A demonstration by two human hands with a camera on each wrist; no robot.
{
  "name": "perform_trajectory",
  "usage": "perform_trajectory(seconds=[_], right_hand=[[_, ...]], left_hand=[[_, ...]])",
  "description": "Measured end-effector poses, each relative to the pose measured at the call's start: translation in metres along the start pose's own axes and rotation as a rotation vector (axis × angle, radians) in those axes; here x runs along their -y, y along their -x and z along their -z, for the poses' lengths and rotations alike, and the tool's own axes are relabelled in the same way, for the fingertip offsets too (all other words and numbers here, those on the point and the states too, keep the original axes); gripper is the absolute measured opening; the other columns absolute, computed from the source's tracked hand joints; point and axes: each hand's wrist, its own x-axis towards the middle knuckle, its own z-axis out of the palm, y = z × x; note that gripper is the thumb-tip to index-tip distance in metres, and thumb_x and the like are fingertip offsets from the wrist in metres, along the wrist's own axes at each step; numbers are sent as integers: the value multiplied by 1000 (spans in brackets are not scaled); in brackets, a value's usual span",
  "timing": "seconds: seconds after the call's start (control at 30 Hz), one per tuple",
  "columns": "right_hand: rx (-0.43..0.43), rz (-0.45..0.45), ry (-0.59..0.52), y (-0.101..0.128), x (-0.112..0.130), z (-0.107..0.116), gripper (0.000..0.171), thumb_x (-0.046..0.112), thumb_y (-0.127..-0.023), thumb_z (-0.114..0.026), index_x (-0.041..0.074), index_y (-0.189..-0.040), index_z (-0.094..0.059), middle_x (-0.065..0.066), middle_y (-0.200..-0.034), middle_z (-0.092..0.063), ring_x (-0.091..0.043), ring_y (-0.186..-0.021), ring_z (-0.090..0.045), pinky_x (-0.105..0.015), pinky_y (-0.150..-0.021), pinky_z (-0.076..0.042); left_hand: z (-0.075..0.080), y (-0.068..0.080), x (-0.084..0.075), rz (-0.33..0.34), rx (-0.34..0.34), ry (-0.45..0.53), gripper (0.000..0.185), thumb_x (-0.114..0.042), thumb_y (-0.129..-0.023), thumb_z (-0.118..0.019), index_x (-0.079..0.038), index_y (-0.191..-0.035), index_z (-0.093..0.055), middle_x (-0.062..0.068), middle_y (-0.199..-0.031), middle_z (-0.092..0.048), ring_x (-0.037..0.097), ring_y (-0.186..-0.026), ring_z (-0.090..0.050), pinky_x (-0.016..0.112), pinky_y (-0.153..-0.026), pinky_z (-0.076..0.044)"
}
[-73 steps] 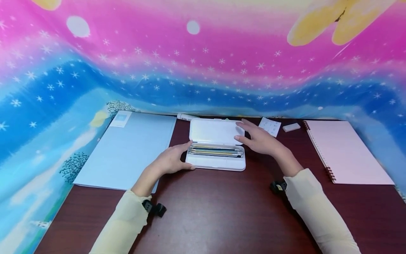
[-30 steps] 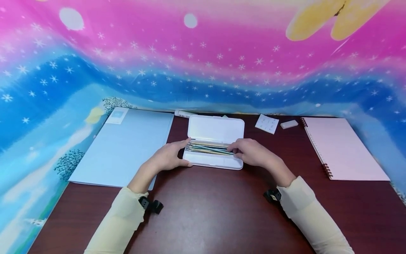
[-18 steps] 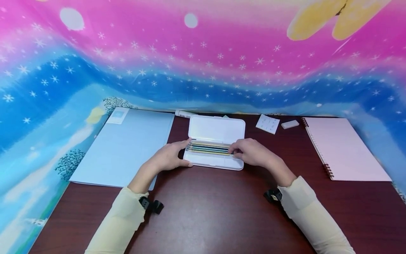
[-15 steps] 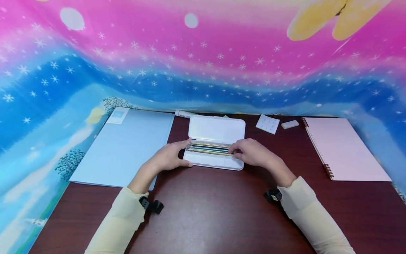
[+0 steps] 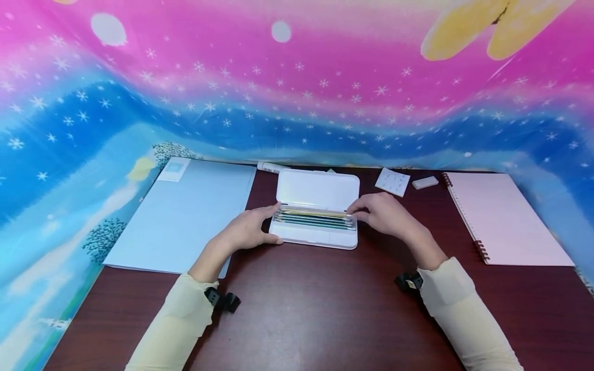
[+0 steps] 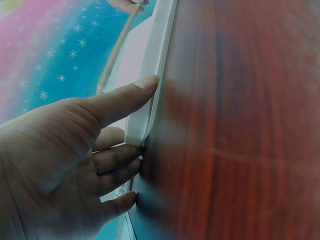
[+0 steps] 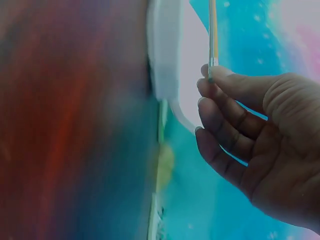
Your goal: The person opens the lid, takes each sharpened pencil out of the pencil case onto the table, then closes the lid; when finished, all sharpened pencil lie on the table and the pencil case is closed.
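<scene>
The white pencil case sits open in the middle of the dark wooden desk, and the left hand braces its left end, thumb along the front edge and fingers loosely curled against the side. The right hand pinches the end of a yellow pencil over the row of pencils in the tray. A pale blue folder lies to the left, a pink spiral notebook to the right.

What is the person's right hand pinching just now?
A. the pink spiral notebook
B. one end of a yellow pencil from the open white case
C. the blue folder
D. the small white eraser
B: the right hand pinches the end of a yellow pencil above the open white case.
</scene>
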Motion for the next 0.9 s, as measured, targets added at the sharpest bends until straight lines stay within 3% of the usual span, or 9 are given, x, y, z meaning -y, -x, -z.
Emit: perform_trajectory(seconds=[0.47,0.63,0.8,0.9], right_hand=[[-116,-6,-62,23,-60,28,14,15,-94,-72,20,-104,-82,-5,-103,-79,-20,-94,-70,-40,-81,-53],[-138,-73,-82,38,-82,36,13,16,-94,-73,21,-102,-83,-7,-104,-79,-26,-104,-70,-45,-87,-53],[-120,-185,-126,51,-98,45,12,24,-96,-72,23,-103,-82,-10,-112,-77,-29,-98,-65,-36,-82,-49],[-119,-225,-136,56,-107,49,14,28,-96,-72,23,-104,-82,-11,-114,-76,-23,-93,-60,-30,-74,-43]], left_hand=[[0,0,-2,4,1,-4,97,-46,-84,-81,-14,-160,-31,8,-161,-41,32,-148,-41,52,-116,-39],[0,-1,-3,8,6,1,97,-47,-84,-81,-16,-161,-30,7,-162,-41,31,-148,-40,52,-116,-38],[1,1,-3,20,5,5,96,-47,-84,-81,-17,-160,-30,6,-162,-41,31,-149,-40,52,-117,-38],[1,0,-2,22,4,5,96,-47,-84,-81,-17,-161,-30,5,-162,-40,31,-149,-40,52,-116,-38]])
